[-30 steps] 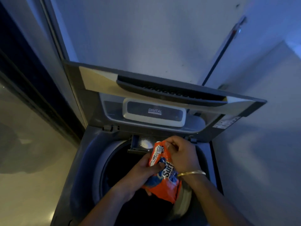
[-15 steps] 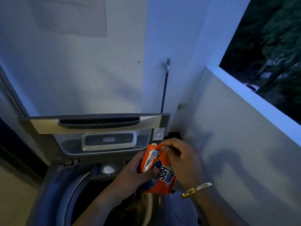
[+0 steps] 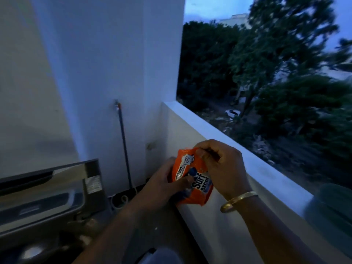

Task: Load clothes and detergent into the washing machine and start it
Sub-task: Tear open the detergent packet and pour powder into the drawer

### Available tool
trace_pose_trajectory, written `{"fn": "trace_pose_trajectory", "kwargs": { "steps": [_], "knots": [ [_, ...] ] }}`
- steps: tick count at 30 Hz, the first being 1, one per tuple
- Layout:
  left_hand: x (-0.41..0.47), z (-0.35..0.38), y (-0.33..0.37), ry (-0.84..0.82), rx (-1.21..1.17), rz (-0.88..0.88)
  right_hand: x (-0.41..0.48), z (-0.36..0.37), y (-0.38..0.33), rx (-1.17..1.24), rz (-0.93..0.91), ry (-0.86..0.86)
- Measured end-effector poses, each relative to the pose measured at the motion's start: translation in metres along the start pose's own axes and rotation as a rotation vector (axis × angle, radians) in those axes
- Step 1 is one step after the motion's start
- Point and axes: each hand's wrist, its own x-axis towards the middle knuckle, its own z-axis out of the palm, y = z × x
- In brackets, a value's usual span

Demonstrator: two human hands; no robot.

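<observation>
Both hands grip an orange detergent sachet. Left hand clasps its body; right hand pinches its top corner.

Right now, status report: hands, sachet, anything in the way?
Left hand grips sachet body; right hand pinches its top corner. Sachet over the gap beside the parapet, not over the washer. Nothing blocking.
</observation>
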Motion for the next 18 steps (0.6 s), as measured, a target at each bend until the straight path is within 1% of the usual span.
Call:
{"fn": "trace_pose_trajectory", "kwargs": {
  "steps": [8,13,16,18],
  "knots": [
    [0.072,0.14,0.025,-0.245,0.057,0.059,-0.013,-0.137,0.055,-0.121,0.072,0.189],
    [0.113,0.225,0.032,-0.394,0.041,0.042,-0.025,-0.214,0.085,-0.289,0.12,0.312],
    [0.135,0.274,0.029,-0.449,0.095,0.06,-0.039,-0.252,0.107,-0.415,0.183,0.374],
    [0.147,0.3,0.026,-0.452,0.129,0.085,-0.048,-0.273,0.121,-0.459,0.226,0.4]
  ]
}}
